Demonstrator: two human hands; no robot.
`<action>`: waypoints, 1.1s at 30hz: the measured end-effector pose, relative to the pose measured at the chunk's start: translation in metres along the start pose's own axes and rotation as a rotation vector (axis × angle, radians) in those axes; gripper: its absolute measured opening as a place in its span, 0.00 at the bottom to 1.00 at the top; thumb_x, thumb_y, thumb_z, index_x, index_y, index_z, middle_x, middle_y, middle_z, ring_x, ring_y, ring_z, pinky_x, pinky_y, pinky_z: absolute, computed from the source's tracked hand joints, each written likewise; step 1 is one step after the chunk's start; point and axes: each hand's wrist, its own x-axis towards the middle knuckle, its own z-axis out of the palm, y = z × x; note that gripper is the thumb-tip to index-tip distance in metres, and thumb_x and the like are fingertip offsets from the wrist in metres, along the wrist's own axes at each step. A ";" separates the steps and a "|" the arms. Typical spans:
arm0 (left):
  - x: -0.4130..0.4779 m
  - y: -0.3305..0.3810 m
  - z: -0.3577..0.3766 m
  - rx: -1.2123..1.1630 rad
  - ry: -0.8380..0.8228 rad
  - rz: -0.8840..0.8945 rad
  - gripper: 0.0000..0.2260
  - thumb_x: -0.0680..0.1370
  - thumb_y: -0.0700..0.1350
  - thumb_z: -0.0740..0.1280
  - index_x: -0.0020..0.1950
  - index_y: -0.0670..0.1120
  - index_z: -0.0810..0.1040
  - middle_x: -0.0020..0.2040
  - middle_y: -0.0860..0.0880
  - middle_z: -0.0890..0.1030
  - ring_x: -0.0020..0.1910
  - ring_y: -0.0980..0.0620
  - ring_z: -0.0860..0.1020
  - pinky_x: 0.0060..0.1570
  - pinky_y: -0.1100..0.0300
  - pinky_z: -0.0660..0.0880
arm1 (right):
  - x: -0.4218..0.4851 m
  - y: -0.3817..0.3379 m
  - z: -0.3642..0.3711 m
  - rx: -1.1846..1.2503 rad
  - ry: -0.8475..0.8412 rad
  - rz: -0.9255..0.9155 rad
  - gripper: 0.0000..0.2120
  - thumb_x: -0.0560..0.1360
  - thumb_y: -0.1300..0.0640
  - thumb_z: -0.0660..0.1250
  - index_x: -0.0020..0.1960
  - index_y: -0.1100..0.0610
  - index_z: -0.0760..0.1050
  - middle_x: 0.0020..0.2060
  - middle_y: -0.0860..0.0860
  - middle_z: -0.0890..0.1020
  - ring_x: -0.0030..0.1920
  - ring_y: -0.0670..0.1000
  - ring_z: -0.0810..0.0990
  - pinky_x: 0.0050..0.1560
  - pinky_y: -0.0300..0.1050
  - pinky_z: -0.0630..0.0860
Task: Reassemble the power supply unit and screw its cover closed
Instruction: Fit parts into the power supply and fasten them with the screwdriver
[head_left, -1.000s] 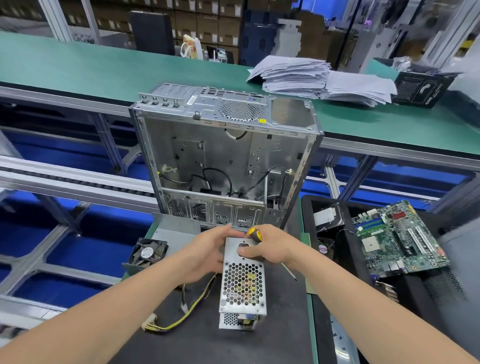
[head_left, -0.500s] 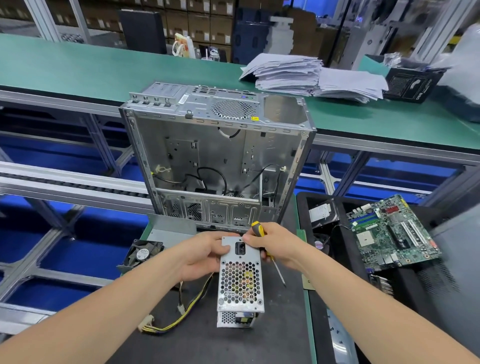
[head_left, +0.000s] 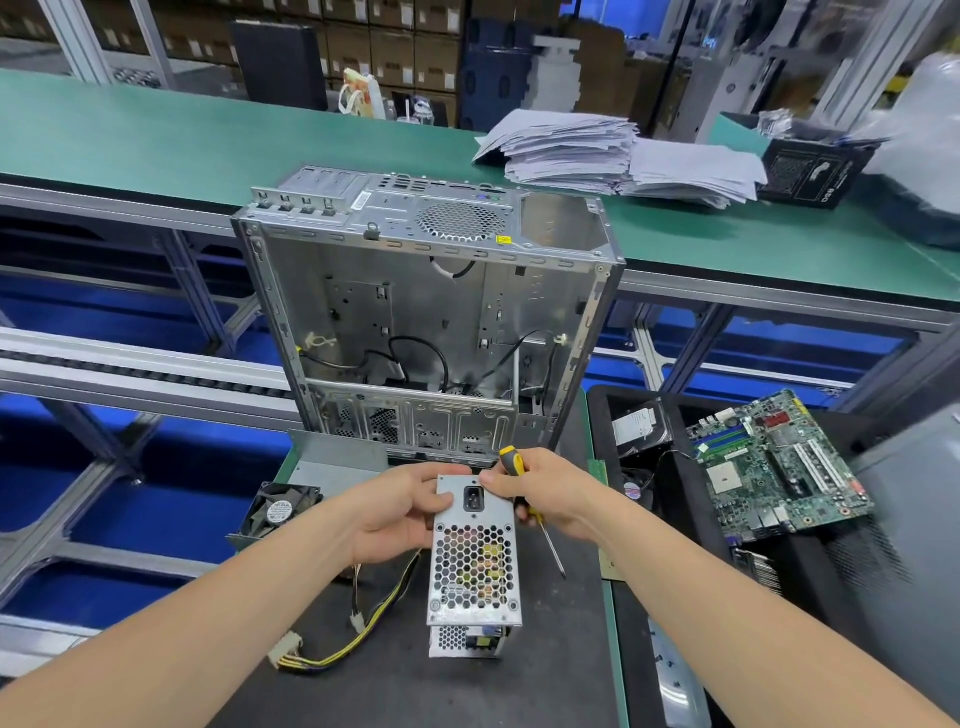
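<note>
While the left hand (head_left: 400, 512) grips the upper left edge of the power supply unit (head_left: 474, 603), thumb on its front face, the right hand (head_left: 545, 493) clasps the screwdriver (head_left: 519, 467) in curled fingers. Its fingertips touch the unit's upper right corner, just beside the power socket (head_left: 474, 500). The yellow-and-black handle projects above the right hand; the shaft points down and to the right.

The unit is upright over the dark mat (head_left: 415, 686), perforated face toward the camera. Whether its lower end rests on the mat cannot be determined. A yellow-and-black cable bundle (head_left: 363, 639) runs from behind the unit across the mat.

An open computer case (head_left: 426, 322) stands behind the hands. A fan (head_left: 280, 512) lies left of the left hand. A motherboard (head_left: 774, 467) lies in a black tray (head_left: 670, 519) to the right.
</note>
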 end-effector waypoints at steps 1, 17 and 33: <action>0.000 0.000 0.000 0.004 0.000 0.006 0.19 0.82 0.27 0.59 0.70 0.40 0.74 0.63 0.35 0.83 0.61 0.36 0.83 0.54 0.40 0.82 | 0.001 0.001 0.000 0.001 0.000 0.002 0.09 0.81 0.50 0.71 0.48 0.56 0.78 0.37 0.52 0.81 0.28 0.45 0.71 0.28 0.38 0.68; 0.000 0.007 0.002 0.064 -0.007 0.019 0.22 0.80 0.25 0.59 0.71 0.42 0.74 0.63 0.37 0.83 0.61 0.38 0.83 0.52 0.43 0.83 | 0.005 0.004 -0.001 -0.006 -0.002 -0.030 0.10 0.80 0.50 0.72 0.48 0.56 0.77 0.35 0.50 0.79 0.28 0.45 0.72 0.28 0.39 0.67; 0.001 0.002 0.022 0.101 0.103 0.056 0.17 0.81 0.30 0.66 0.68 0.44 0.78 0.60 0.36 0.84 0.56 0.39 0.85 0.53 0.45 0.82 | 0.003 0.008 0.001 -0.020 0.051 -0.040 0.17 0.80 0.47 0.72 0.56 0.62 0.78 0.39 0.53 0.78 0.28 0.45 0.72 0.28 0.39 0.68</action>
